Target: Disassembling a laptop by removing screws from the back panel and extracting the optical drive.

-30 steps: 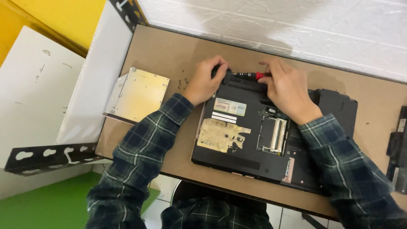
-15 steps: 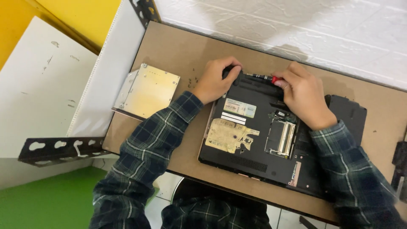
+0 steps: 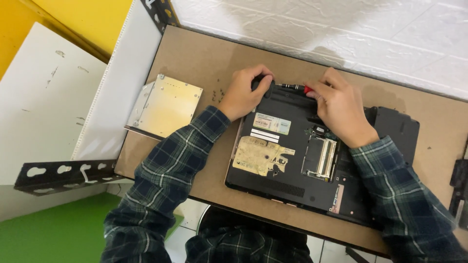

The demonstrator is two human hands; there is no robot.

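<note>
Brown board table carries laptop (upturned) and optical drive.

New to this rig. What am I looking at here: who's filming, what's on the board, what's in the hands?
There is no machine here: a person in a plaid shirt works with two bare hands. The single picture comes from a camera worn on that person's head, looking down at the work.

On the brown board lies a black laptop, bottom side up, with part of its underside uncovered so the insides show. To its left sits a flat silver disc drive, apart from the laptop, with a few tiny screws near it.

The left hand grips the laptop's far left corner. The right hand holds a small screwdriver with a red part, lying along the laptop's far edge.
</note>
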